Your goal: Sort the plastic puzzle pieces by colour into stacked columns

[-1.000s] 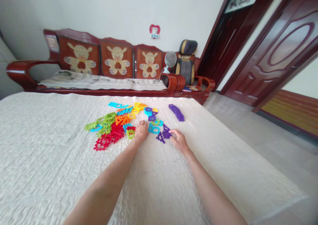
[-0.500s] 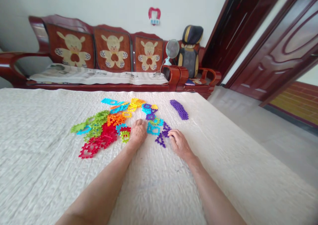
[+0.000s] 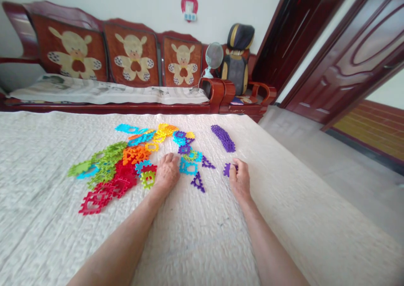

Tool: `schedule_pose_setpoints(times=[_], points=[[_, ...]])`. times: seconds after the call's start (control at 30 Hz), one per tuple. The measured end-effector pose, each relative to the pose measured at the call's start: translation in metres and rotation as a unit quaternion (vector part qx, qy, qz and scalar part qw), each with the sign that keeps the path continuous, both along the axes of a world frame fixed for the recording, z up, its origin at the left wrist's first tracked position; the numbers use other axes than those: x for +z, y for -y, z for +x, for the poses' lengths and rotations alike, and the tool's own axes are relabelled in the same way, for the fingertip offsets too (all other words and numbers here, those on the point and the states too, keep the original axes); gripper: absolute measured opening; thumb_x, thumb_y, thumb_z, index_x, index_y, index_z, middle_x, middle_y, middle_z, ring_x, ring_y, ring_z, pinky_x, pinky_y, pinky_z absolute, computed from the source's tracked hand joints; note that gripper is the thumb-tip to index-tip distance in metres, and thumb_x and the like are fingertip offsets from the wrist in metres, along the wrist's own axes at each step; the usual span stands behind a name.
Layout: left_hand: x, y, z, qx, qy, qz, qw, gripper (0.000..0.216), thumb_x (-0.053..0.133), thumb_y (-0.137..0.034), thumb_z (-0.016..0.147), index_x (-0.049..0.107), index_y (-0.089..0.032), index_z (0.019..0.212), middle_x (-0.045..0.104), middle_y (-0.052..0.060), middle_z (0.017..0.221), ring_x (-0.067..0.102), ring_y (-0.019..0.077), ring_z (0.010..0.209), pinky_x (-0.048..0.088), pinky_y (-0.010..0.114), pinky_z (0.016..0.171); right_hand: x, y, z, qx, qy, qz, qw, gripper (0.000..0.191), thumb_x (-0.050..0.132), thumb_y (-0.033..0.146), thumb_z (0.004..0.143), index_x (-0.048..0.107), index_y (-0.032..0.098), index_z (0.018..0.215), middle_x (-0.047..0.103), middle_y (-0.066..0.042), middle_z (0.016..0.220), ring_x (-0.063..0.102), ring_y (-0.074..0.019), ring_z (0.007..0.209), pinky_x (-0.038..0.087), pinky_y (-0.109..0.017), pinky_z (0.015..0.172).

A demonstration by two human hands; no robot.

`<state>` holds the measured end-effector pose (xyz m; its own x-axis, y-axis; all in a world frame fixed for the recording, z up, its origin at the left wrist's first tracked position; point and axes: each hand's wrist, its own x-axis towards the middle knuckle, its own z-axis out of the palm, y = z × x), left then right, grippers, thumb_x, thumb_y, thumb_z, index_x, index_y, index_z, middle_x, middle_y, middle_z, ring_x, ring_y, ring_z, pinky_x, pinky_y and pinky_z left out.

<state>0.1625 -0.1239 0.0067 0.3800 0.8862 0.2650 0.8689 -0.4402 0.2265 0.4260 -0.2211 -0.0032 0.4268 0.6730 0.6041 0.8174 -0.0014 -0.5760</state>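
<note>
A heap of flat plastic puzzle pieces (image 3: 126,160) in green, red, orange, blue and yellow lies on a cream quilted bedspread (image 3: 202,235). My left hand (image 3: 166,174) rests on the cloth at the heap's right edge, fingers curled down beside a blue piece (image 3: 188,167). My right hand (image 3: 240,177) pinches a small purple piece (image 3: 226,169) between thumb and fingers. Two purple triangles (image 3: 198,182) lie between my hands. A row of joined purple pieces (image 3: 223,138) lies farther back on the right.
A dark red wooden sofa (image 3: 126,67) with bear cushions stands behind the bed, with a small fan (image 3: 213,59) and a back massager (image 3: 237,59) at its right end. Dark wooden doors (image 3: 353,59) stand open on the right. The bed's edge drops off to the floor at right.
My right hand has drawn a purple piece away from the two triangles, moving right toward the purple row. My left hand has stayed at the heap. The camera has tilted down a little.
</note>
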Motion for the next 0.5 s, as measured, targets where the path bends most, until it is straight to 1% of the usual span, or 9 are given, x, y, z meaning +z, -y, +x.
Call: schedule_pose_setpoints(times=[0.07, 0.1, 0.2, 0.27, 0.3, 0.4, 0.5], points=[[0.002, 0.001, 0.0, 0.0, 0.002, -0.001, 1.0, 0.033, 0.042, -0.009, 0.085, 0.062, -0.018, 0.11, 0.058, 0.01, 0.116, 0.049, 0.0223, 0.118, 0.041, 0.034, 0.1, 0.004, 0.003, -0.004, -0.039, 0.03, -0.015, 0.999, 0.042, 0.044, 0.039, 0.086, 0.052, 0.013, 0.118, 0.057, -0.016, 0.113, 0.052, -0.0276, 0.108, 0.042, -0.045, 0.094], [0.003, 0.002, 0.0, 0.0, 0.003, -0.002, 1.0, 0.033, 0.042, -0.009, 0.085, 0.062, -0.017, 0.11, 0.059, 0.01, 0.115, 0.049, 0.0224, 0.118, 0.041, 0.034, 0.1, 0.007, 0.006, -0.008, -0.062, 0.045, -0.039, 0.996, 0.048, 0.048, 0.041, 0.084, 0.05, 0.011, 0.122, 0.056, -0.018, 0.115, 0.051, -0.0296, 0.11, 0.041, -0.046, 0.095], [0.006, 0.004, 0.001, 0.003, 0.004, -0.003, 1.0, 0.034, 0.04, -0.008, 0.085, 0.063, -0.016, 0.11, 0.059, 0.011, 0.115, 0.049, 0.0227, 0.118, 0.041, 0.034, 0.101, 0.016, 0.014, -0.019, -0.122, 0.08, -0.15, 0.978, 0.064, 0.056, 0.049, 0.079, 0.048, 0.009, 0.128, 0.055, -0.02, 0.114, 0.051, -0.034, 0.105, 0.04, -0.048, 0.09], [0.006, 0.005, 0.001, 0.006, 0.005, -0.003, 1.0, 0.035, 0.04, -0.008, 0.085, 0.063, -0.016, 0.111, 0.059, 0.011, 0.117, 0.049, 0.0231, 0.119, 0.041, 0.034, 0.101, 0.02, 0.017, -0.024, -0.143, 0.095, -0.21, 0.963, 0.067, 0.058, 0.052, 0.078, 0.048, 0.01, 0.13, 0.056, -0.019, 0.111, 0.052, -0.0347, 0.102, 0.04, -0.048, 0.087], [0.006, 0.005, 0.001, 0.007, 0.006, -0.004, 1.0, 0.035, 0.04, -0.009, 0.086, 0.063, -0.016, 0.111, 0.059, 0.011, 0.118, 0.049, 0.0234, 0.12, 0.041, 0.034, 0.102, 0.02, 0.018, -0.026, -0.147, 0.104, -0.226, 0.957, 0.067, 0.059, 0.052, 0.078, 0.049, 0.011, 0.129, 0.057, -0.018, 0.109, 0.052, -0.0347, 0.101, 0.04, -0.047, 0.086], [0.005, 0.005, 0.001, 0.004, 0.008, -0.005, 1.0, 0.035, 0.041, -0.009, 0.086, 0.063, -0.016, 0.112, 0.058, 0.012, 0.121, 0.048, 0.0242, 0.121, 0.041, 0.035, 0.102, 0.02, 0.017, -0.027, -0.14, 0.119, -0.233, 0.955, 0.061, 0.059, 0.049, 0.077, 0.053, 0.013, 0.125, 0.058, -0.016, 0.106, 0.053, -0.0335, 0.099, 0.04, -0.047, 0.086], [0.004, 0.004, 0.001, 0.004, 0.009, -0.005, 1.0, 0.036, 0.041, -0.009, 0.086, 0.063, -0.016, 0.113, 0.058, 0.012, 0.123, 0.048, 0.0244, 0.121, 0.041, 0.036, 0.102, 0.016, 0.013, -0.023, -0.103, 0.099, -0.191, 0.971, 0.052, 0.059, 0.038, 0.076, 0.054, 0.014, 0.122, 0.057, -0.015, 0.105, 0.054, -0.0307, 0.099, 0.042, -0.045, 0.087]])
